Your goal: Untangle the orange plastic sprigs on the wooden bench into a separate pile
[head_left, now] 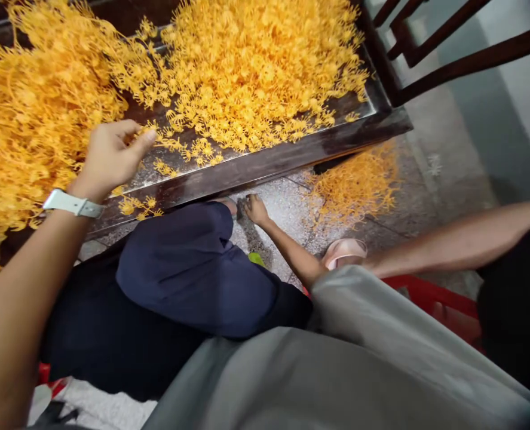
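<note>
My left hand (pixel 115 152), with a pale watch (pixel 73 203) on its wrist, is above the near edge of a dark wooden bench. Its thumb and finger pinch a small orange spider-shaped plastic piece (pixel 147 128). On the left lies a tangled heap of stringy orange pieces (pixel 36 113); to its right is a heap of loose small orange pieces (pixel 265 71). Below the bench edge, my right hand (pixel 256 210) reaches low over the speckled floor, near a foot. Its fingers are curled, and what they hold, if anything, is too small to make out.
A heap of thin orange strands (pixel 358 182) lies on the floor under the bench edge (pixel 265 164). A pale pink sandal (pixel 346 251) on a foot is beside it. A red plastic stool (pixel 435 301) shows at right. Dark wooden rails (pixel 475 63) rise at the upper right.
</note>
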A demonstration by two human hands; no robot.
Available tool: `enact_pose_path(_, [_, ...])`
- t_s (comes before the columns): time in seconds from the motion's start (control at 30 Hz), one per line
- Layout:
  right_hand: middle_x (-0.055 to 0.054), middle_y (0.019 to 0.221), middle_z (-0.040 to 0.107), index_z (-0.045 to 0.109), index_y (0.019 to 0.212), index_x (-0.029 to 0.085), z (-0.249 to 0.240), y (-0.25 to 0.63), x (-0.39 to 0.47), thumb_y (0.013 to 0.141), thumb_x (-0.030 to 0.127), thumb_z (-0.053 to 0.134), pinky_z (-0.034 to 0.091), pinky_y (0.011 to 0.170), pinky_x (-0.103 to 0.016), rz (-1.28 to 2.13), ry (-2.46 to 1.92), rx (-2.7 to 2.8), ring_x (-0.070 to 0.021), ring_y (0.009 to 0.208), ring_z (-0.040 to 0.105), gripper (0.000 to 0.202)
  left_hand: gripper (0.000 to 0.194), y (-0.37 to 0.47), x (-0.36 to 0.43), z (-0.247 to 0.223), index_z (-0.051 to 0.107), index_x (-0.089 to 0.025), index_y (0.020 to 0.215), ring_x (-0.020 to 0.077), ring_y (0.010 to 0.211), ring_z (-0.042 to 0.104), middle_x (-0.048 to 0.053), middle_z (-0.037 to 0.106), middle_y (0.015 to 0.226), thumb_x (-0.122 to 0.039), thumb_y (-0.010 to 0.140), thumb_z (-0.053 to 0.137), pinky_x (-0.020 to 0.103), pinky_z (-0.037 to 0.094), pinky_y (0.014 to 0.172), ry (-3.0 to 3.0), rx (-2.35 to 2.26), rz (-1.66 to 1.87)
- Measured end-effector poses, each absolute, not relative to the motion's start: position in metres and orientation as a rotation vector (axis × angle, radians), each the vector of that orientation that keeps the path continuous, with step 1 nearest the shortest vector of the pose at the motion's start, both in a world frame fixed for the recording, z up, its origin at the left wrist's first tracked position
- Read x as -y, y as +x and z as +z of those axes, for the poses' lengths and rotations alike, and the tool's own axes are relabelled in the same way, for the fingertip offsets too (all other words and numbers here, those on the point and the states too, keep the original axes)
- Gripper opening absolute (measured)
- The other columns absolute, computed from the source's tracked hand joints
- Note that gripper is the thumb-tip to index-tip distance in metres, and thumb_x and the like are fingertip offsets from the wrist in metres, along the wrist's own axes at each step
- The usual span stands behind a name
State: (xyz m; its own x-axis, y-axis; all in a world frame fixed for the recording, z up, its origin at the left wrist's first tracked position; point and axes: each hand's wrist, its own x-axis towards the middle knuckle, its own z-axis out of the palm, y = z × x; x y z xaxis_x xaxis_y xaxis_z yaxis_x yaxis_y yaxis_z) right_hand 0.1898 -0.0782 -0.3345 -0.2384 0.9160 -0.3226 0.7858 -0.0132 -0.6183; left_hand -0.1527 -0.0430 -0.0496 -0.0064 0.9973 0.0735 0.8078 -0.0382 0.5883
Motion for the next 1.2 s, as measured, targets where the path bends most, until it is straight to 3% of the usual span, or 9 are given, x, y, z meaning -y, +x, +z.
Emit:
enact_pose_path(0.07, [-0.028, 0.144, 0.062, 0.064, 0.135, 0.004, -0.348, 0.172, 0.052, 0.104, 0.027, 0.060, 0.048, 0.114, -0.043, 1.166, -1.848, 2.131, -0.0316, 0.127, 0.061, 0.039, 0.057, -0.149, 0.042, -0.054, 0.054, -0.026, 0.070, 0.0159, 0.064, 0.038, -0.001, 0.046, 0.062, -0.077, 0.093, 0.060, 0.038, 0.047, 0.070, 1.865, -1.876, 0.704])
enact_pose_path(0.2, [-0.015, 0.143, 0.065, 0.068, 0.135, 0.015, -0.351, 0.147, 0.017, 0.105, 0.038, 0.069, 0.056, 0.111, -0.050, 1.300, -1.862, 2.261, -0.0283, 0.127, 0.066, 0.037, 0.057, -0.142, 0.040, -0.055, 0.061, -0.026, 0.081, 0.0179, 0.061, 0.056, -0.001, 0.059, 0.063, -0.083, 0.087, 0.066, 0.038, 0.049, 0.062, 1.734, -1.851, 0.754])
enact_pose_path(0.33, [-0.013, 0.138, 0.067, 0.067, 0.135, 0.016, -0.345, 0.155, 0.015, 0.104, 0.038, 0.071, 0.061, 0.104, -0.048, 1.398, -1.870, 2.303, -0.0260, 0.121, 0.069, 0.038, 0.060, -0.135, 0.035, -0.050, 0.061, -0.024, 0.084, 0.0215, 0.076, 0.067, 0.004, 0.069, 0.075, -0.083, 0.089, 0.061, 0.038, 0.053, 0.073, 1.837, -1.798, 0.736])
enact_pose_path(0.47, [-0.013, 0.129, 0.070, 0.069, 0.127, 0.012, -0.332, 0.175, 0.038, 0.104, 0.038, 0.071, 0.060, 0.102, -0.046, 1.465, -1.809, 2.205, -0.0250, 0.116, 0.070, 0.035, 0.055, -0.134, 0.031, -0.048, 0.065, -0.023, 0.086, 0.0197, 0.081, 0.063, 0.003, 0.072, 0.083, -0.078, 0.087, 0.069, 0.040, 0.053, 0.082, 1.836, -1.757, 0.833])
enact_pose_path(0.57, [-0.014, 0.107, 0.074, 0.070, 0.106, 0.009, -0.307, 0.190, 0.064, 0.100, 0.029, 0.064, 0.056, 0.096, -0.040, 1.536, -1.650, 2.105, -0.0228, 0.099, 0.069, 0.021, 0.048, -0.138, 0.029, -0.047, 0.068, -0.025, 0.087, 0.0185, 0.084, 0.059, 0.002, 0.075, 0.088, -0.072, 0.086, 0.073, 0.042, 0.052, 0.088, 1.855, -1.716, 0.899])
enact_pose_path(0.7, [-0.007, 0.088, 0.070, 0.063, 0.091, 0.016, -0.242, 0.211, 0.083, 0.094, 0.040, 0.060, 0.054, 0.080, -0.034, 1.642, -1.334, 1.990, -0.0184, 0.081, 0.064, 0.024, 0.038, -0.143, 0.030, -0.046, 0.069, -0.027, 0.087, 0.0167, 0.080, 0.056, 0.000, 0.074, 0.084, -0.065, 0.087, 0.074, 0.040, 0.051, 0.079, 1.846, -1.594, 0.944])
enact_pose_path(0.93, [-0.004, 0.095, 0.068, 0.057, 0.142, 0.031, -0.116, 0.188, 0.023, 0.100, 0.076, 0.053, 0.038, 0.052, -0.030, 1.393, -0.968, 1.324, -0.0135, 0.061, 0.050, 0.062, 0.019, -0.140, 0.032, -0.025, 0.073, -0.025, 0.089, 0.0151, 0.081, 0.057, -0.002, 0.075, 0.082, -0.044, 0.084, 0.077, 0.034, 0.048, 0.075, 1.958, -1.409, 0.934])
enact_pose_path(1.07, [-0.002, 0.087, 0.063, 0.064, 0.127, 0.026, -0.089, 0.140, 0.007, 0.096, 0.085, 0.050, 0.033, 0.050, -0.027, 1.418, -0.970, 1.442, -0.0109, 0.059, 0.047, 0.068, 0.016, -0.125, 0.040, -0.006, 0.076, -0.019, 0.088, 0.0176, 0.078, 0.064, 0.004, 0.076, 0.083, -0.034, 0.084, 0.071, 0.033, 0.050, 0.071, 1.988, -1.339, 0.880])
enact_pose_path(1.2, [0.002, 0.076, 0.047, 0.059, 0.086, 0.022, -0.086, 0.099, 0.016, 0.092, 0.083, 0.063, 0.037, 0.055, -0.026, 1.562, -0.751, 1.695, -0.0103, 0.062, 0.044, 0.062, 0.022, -0.114, 0.046, -0.001, 0.079, -0.017, 0.090, 0.0194, 0.077, 0.067, 0.003, 0.074, 0.080, -0.022, 0.079, 0.061, 0.035, 0.054, 0.077, 2.036, -1.368, 0.784])
